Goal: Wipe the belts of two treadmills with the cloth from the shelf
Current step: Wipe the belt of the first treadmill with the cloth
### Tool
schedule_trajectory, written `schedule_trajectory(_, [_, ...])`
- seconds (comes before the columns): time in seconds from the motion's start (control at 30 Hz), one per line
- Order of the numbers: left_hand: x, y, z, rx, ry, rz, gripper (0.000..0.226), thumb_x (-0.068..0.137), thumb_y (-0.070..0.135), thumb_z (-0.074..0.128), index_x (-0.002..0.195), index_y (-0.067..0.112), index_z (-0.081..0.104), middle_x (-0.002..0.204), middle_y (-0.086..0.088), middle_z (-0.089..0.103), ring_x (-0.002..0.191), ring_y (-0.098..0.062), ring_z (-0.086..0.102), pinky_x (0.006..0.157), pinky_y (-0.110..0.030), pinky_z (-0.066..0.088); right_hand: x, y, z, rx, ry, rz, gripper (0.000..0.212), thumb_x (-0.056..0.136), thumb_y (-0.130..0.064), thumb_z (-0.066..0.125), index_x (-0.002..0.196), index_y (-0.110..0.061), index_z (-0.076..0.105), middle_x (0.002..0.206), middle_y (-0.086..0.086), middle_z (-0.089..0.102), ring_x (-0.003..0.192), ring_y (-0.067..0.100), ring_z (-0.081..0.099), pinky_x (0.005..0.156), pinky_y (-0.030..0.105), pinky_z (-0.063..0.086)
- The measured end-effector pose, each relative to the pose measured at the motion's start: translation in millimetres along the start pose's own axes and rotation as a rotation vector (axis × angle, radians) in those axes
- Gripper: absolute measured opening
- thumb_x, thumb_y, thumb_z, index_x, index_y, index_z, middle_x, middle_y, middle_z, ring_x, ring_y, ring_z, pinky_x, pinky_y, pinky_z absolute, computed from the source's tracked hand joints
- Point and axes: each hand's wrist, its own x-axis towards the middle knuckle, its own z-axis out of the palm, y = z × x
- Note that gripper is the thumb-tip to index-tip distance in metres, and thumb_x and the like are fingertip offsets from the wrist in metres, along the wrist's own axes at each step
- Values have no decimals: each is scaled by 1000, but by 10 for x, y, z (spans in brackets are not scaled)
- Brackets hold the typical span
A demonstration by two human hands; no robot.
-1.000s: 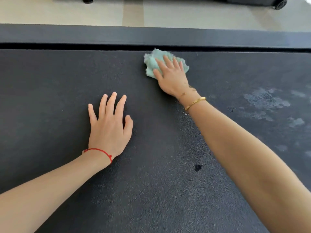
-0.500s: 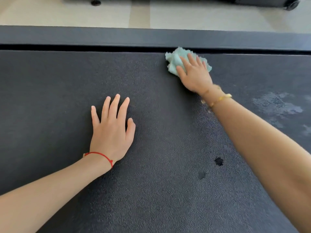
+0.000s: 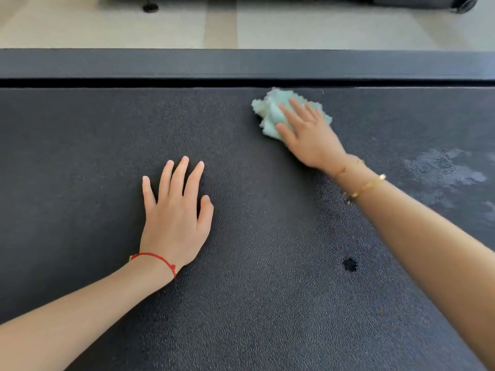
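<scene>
The right hand (image 3: 308, 137) presses the soft, light cloth (image 3: 270, 113) with flat fingers; left hand (image 3: 176, 210) lies spread on the belt (image 3: 80, 145).

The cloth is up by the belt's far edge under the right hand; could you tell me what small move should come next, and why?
Probably sweep the cloth rightward and a little nearer, toward the pale smudged patch on the belt. The right hand presses the cloth flat near the far edge, that patch looks unwiped, and the left hand rests flat on the belt as a brace.
</scene>
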Motion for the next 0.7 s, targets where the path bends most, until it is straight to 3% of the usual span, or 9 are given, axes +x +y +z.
schedule_trajectory(0.2, [2,-19,1,-17,7,-1,65,94,43,18,154,19,29,161,-7,26,151,-26,15,119,-61,10,416,-49,39,-8,-2,182,54,104,-46,22,155,-31,17,164,8,9,150,33,1,121,45,-5])
schedule_trajectory(0.43, [4,-9,-3,-63,21,-13,66,92,43,19,153,19,31,161,-7,25,151,-26,14,120,-61,6,-961,-508,57,53,-35,-209,54,102,-48,23,153,-32,28,162,5,21,150,31,12,121,43,2])
schedule_trajectory(0.53, [-12,-16,0,-89,22,-21,61,96,39,26,153,20,31,162,-6,23,151,-26,13,120,-60,4,-1670,-568,-4,66,-90,-328,51,104,-49,23,154,-37,20,163,-2,13,151,21,4,123,38,-2])
schedule_trajectory(0.63, [-14,-17,4,-102,27,-23,54,101,33,36,153,19,31,162,-7,23,151,-26,12,120,-59,3,-1668,-413,-48,65,-107,-299,52,103,-50,24,154,-38,20,163,-1,13,151,23,7,123,40,2])
schedule_trajectory(0.7, [-11,-19,-2,-116,22,-36,54,101,33,37,153,19,31,162,-6,23,151,-25,11,121,-58,1,-1397,-358,-40,62,-70,-146,51,104,-45,29,153,-35,22,163,3,15,150,27,10,121,41,2])
